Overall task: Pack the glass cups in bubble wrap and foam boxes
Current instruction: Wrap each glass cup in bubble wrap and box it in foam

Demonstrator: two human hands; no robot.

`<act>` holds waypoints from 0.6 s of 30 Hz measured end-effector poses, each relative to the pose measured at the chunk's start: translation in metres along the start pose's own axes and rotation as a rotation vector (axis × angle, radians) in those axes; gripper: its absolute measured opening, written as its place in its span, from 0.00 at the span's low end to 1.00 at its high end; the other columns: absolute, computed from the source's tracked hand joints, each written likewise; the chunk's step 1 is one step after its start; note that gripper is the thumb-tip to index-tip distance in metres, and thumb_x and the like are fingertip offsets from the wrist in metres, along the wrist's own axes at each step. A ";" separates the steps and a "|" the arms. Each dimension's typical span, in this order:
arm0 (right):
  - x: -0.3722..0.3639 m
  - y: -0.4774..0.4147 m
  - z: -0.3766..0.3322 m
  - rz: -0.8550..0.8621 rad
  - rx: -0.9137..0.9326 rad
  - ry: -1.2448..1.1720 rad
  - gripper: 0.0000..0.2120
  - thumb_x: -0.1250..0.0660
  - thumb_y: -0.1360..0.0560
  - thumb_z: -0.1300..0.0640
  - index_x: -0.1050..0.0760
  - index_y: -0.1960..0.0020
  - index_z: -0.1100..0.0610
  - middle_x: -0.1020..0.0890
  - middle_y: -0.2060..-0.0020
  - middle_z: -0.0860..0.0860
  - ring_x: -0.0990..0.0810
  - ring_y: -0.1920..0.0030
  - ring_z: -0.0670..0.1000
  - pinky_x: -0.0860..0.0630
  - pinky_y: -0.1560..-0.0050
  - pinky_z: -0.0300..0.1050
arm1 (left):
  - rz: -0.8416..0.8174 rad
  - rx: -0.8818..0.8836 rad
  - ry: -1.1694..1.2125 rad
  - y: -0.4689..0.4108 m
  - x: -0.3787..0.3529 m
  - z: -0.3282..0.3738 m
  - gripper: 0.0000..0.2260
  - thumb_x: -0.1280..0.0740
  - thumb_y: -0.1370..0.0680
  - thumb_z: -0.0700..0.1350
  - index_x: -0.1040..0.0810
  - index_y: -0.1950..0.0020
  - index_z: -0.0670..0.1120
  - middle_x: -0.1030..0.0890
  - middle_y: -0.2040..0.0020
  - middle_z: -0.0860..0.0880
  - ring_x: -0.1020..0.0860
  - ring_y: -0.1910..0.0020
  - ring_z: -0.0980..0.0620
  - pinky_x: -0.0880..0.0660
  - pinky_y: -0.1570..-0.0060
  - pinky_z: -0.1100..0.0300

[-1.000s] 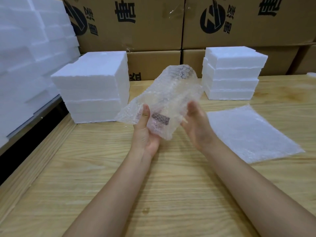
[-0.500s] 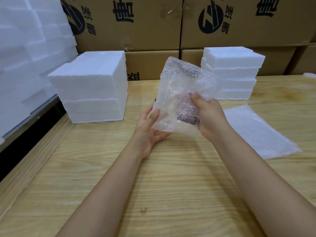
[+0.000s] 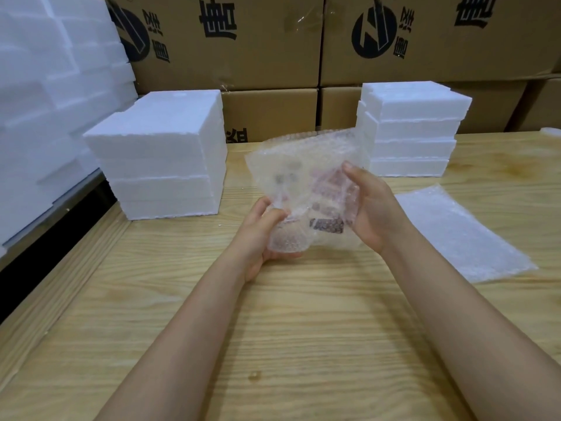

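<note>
A glass cup with a dark label lies inside a sheet of bubble wrap, held above the wooden table. My left hand grips the wrapped lower end from below and from the left. My right hand curls round the right side of the bundle, its thumb on top. The cup itself shows only dimly through the wrap. A flat spare sheet of bubble wrap lies on the table to the right. Two stacks of white foam boxes stand behind: a left stack and a right stack.
Brown cardboard cartons form a wall along the table's back edge. More white foam pieces are piled high at the far left, beyond the table's left edge. A small foam scrap lies at the far right.
The bundle has turned and dropped lower. The wrap's loose end has spread wider above it. My left hand moved from an open touch to a grip under the bundle's lower end.
</note>
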State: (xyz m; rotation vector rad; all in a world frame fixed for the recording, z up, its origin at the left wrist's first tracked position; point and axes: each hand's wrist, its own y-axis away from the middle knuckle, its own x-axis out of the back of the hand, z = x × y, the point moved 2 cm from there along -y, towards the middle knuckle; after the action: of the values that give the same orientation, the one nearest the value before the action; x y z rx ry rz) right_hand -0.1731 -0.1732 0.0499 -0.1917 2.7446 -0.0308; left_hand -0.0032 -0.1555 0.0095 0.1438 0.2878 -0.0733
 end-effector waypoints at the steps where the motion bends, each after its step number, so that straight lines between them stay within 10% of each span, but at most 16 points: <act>1: 0.002 0.000 -0.001 -0.006 0.013 -0.029 0.13 0.35 0.24 0.52 0.23 0.44 0.60 0.17 0.46 0.55 0.19 0.43 0.56 0.24 0.41 0.58 | -0.004 -0.003 -0.004 0.000 -0.001 -0.001 0.10 0.36 0.22 0.39 0.24 0.44 0.51 0.23 0.39 0.44 0.22 0.42 0.38 0.20 0.66 0.48; 8: -0.001 -0.003 0.005 0.031 0.174 0.471 0.06 0.32 0.24 0.56 0.19 0.59 0.48 0.22 0.70 0.42 0.26 0.69 0.42 0.27 0.68 0.35 | 0.005 -0.052 -0.083 0.002 -0.009 -0.008 0.11 0.33 0.24 0.35 0.21 0.50 0.51 0.21 0.44 0.43 0.22 0.46 0.45 0.19 0.66 0.46; 13: -0.006 0.000 0.016 -0.061 0.100 0.782 0.22 0.34 0.24 0.62 0.28 0.33 0.46 0.23 0.44 0.48 0.23 0.56 0.47 0.21 0.56 0.44 | -0.041 -0.164 -0.161 0.006 -0.009 -0.008 0.15 0.29 0.27 0.38 0.21 0.41 0.43 0.18 0.44 0.41 0.20 0.44 0.40 0.20 0.55 0.44; 18: -0.008 0.004 0.014 -0.310 -0.186 0.821 0.20 0.33 0.24 0.55 0.28 0.32 0.47 0.22 0.39 0.47 0.21 0.43 0.46 0.22 0.45 0.43 | -0.024 -0.292 -0.240 0.013 -0.018 -0.007 0.24 0.33 0.36 0.39 0.24 0.40 0.37 0.19 0.47 0.38 0.21 0.45 0.38 0.24 0.46 0.46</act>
State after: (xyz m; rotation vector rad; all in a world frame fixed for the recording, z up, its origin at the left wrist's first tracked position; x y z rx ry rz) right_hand -0.1605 -0.1682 0.0395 -0.8134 3.4935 0.0802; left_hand -0.0211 -0.1407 0.0095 -0.1581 0.0585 -0.0711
